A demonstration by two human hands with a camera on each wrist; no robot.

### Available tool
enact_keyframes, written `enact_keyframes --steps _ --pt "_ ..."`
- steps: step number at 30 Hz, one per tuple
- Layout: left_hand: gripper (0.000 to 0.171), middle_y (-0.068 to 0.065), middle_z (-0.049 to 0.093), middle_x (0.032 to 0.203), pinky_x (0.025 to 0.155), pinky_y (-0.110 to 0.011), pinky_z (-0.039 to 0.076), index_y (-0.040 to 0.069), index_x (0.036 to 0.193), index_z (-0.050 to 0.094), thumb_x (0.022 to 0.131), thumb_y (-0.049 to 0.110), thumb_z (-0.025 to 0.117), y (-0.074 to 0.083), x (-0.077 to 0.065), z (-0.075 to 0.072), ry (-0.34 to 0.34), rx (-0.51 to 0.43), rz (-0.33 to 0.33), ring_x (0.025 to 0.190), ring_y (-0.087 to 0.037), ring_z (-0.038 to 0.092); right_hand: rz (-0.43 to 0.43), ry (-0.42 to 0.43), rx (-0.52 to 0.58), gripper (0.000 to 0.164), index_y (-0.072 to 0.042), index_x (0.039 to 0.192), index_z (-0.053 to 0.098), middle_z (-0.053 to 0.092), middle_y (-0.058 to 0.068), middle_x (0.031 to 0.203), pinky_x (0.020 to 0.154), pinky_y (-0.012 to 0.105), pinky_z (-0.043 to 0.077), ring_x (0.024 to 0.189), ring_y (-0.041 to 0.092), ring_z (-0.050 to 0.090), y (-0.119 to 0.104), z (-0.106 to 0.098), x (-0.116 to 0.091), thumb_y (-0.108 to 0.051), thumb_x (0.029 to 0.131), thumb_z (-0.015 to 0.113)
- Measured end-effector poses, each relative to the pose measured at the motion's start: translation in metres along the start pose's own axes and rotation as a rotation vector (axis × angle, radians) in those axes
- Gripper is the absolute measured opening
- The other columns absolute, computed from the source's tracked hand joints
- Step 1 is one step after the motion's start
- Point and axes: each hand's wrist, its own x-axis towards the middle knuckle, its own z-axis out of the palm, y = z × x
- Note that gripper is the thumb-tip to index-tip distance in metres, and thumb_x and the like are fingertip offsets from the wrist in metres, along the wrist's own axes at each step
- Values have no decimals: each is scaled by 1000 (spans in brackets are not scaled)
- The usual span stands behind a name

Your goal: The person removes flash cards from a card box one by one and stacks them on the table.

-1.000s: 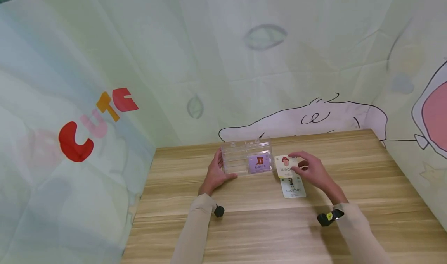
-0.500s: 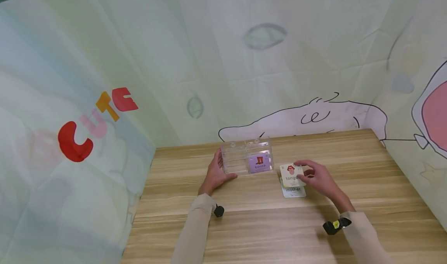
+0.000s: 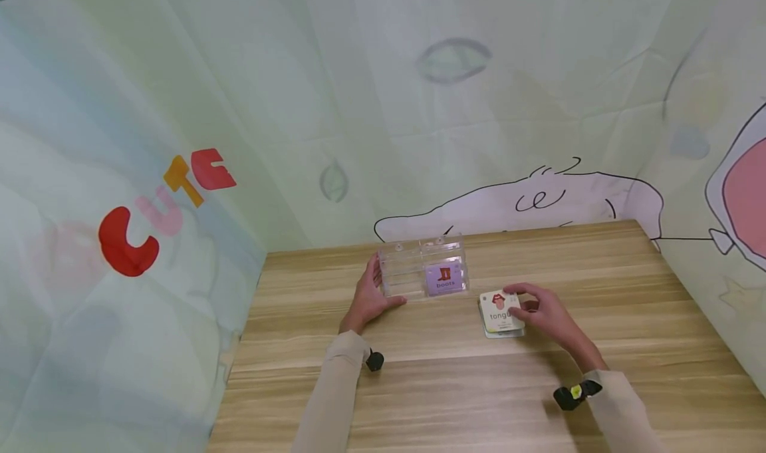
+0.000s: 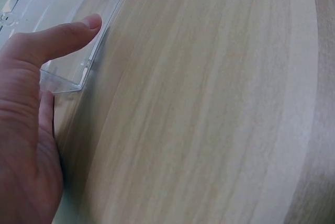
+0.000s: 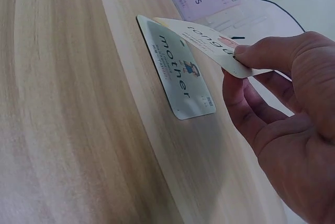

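Observation:
My left hand grips the left side of a clear plastic card holder, its thumb lying over the front in the left wrist view. In the holder's lower right compartment sits a purple "boots" card. To the right, my right hand pinches a white "tongue" flashcard by its right edge. The right wrist view shows this card tilted above a "mother" card, which lies on the table. From the head view, the tongue card covers most of the mother card.
A wood-grain table lies under everything. Behind and to the sides hangs a printed curtain with cartoon drawings and coloured letters. The holder stands near the table's back edge.
My right hand has drawn the tongue card away from the holder, toward me and slightly right, until it overlaps most of the mother card. The left hand and holder have stayed put.

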Motion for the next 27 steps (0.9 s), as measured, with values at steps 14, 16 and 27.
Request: enact_keyframes --steps 14,16,27 --pt "129 -20 35 163 122 -38 33 10 164 17 66 16 101 0 1 0 3 -4 1 150 -31 37 -7 -20 3 36 0 127 68 65 22 131 93 48 59 113 38 66 7 5 2 3 92 75" --pt "129 -20 35 163 122 -38 33 10 164 17 67 17 101 0 1 0 3 -3 2 150 -31 37 -10 -22 -26 36 0 127 68 66 22 130 89 44 61 109 35 68 7 5 2 3 91 75" --pt "129 -20 36 163 122 -38 32 10 165 16 67 16 101 0 0 0 2 0 -3 150 -32 36 -39 -65 -148 38 2 125 68 69 20 120 69 29 58 87 22 68 9 5 4 1 88 78"
